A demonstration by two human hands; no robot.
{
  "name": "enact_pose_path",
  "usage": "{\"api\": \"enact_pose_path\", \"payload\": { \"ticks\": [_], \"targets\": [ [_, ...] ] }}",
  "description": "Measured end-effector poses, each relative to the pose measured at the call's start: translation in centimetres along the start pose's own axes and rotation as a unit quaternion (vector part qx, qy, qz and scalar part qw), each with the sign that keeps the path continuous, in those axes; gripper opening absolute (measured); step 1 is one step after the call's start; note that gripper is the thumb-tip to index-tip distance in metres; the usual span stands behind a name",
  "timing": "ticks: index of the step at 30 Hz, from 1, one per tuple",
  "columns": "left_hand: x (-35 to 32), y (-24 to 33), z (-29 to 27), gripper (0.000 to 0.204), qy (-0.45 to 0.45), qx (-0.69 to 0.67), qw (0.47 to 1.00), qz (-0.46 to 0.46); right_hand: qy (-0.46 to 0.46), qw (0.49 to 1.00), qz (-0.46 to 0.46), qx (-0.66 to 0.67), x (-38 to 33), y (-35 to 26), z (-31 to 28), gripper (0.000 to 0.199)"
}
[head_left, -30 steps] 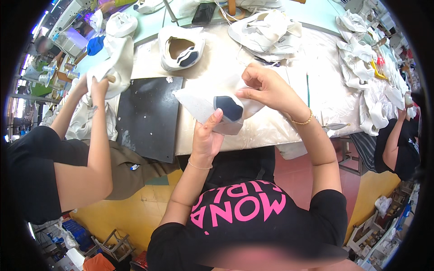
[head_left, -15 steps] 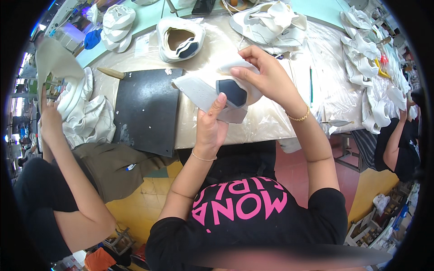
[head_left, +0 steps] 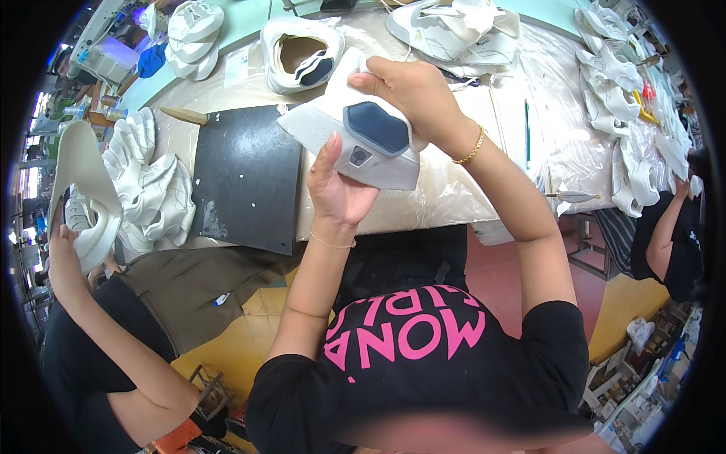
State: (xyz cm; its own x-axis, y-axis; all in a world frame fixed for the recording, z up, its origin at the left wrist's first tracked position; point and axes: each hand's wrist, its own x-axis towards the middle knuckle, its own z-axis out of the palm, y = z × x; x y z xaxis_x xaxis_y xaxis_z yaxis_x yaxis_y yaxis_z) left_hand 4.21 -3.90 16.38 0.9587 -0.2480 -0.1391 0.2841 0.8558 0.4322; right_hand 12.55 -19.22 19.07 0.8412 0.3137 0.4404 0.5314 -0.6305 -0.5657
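- While the person stands at the counter (head_left: 454,200), both hands hold one white shoe upper (head_left: 355,129) up over its near edge.
- The left hand (head_left: 338,189) grips the upper from below, thumb raised against its side beside a small grey badge.
- The right hand (head_left: 412,94) is closed over the top, fingers curled round the far edge, a gold bracelet (head_left: 470,147) at the wrist.
- A dark blue patch (head_left: 376,127) faces up on the upper, between the two hands.
- The counter is covered in wrinkled clear plastic, with a pale green strip along its far side.
- A dark mat (head_left: 246,178) lies on the counter just left of the hands, scuffed and marked with white smears.
- A wooden-handled tool (head_left: 184,115) rests at the mat's far left corner.
- An open white shoe (head_left: 301,54) sits beyond the mat, and more white uppers (head_left: 461,26) are heaped behind it.
- Another pile (head_left: 147,185) of white pieces lies at the counter's left end, and more run along the right side (head_left: 628,98).
- A co-worker at left lifts a pale sole (head_left: 91,189); another arm (head_left: 665,227) shows at right.
- The floor (head_left: 234,340) below is yellow, turning red under the counter.
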Motion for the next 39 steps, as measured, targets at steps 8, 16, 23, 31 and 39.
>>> {"api": "enact_pose_path", "payload": {
  "ticks": [8, 16, 23, 31, 39],
  "targets": [
    [0.7, 0.2, -0.1, 0.054, -0.026, -0.019, 0.999, -0.010, -0.017, 0.999, -0.023, -0.033, 0.6, 0.1, 0.4, 0.038],
    [0.4, 0.0, -0.3, 0.049, -0.026, -0.018, 0.999, -0.011, -0.034, 0.999, -0.040, -0.013, 0.9, 0.5, 0.4, 0.029],
    [1.1, 0.1, 0.8, 0.043, -0.004, 0.057, 0.998, 0.017, 0.134, 0.989, 0.039, 0.047, 0.6, -0.2, -1.9, 0.027],
    [0.8, -0.9, 0.9, 0.026, 0.049, 0.066, 0.997, -0.005, 0.095, 0.993, 0.035, 0.060, -5.1, -5.1, -4.7, 0.031],
    [-0.9, -1.7, 1.4, 0.039, 0.006, 0.086, 0.996, 0.019, -0.023, 0.964, 0.158, 0.214, -4.8, -4.5, -5.2, 0.035]
  ]
}}
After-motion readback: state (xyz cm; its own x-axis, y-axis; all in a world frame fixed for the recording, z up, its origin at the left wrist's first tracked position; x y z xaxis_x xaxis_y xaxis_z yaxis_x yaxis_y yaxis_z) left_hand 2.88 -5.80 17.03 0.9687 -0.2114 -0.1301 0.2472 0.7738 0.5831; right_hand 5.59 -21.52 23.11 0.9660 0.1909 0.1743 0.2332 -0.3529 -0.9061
